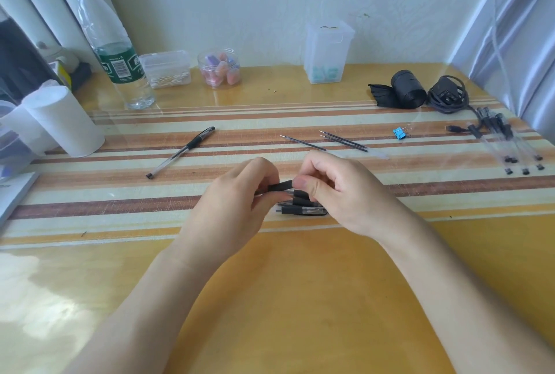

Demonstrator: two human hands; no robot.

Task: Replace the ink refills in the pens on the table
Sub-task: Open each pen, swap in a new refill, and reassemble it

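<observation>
Black-gripped clear plastic pen sits between both hands over the striped table mat; the left hand curls round one end, the right hand pinches the other; a small bundle of similar pens lies on the mat under the right hand. One lone black-gripped pen lies well apart to the left; three thin dark ink refills lie beyond the hands; more clear pens lie far right.
</observation>
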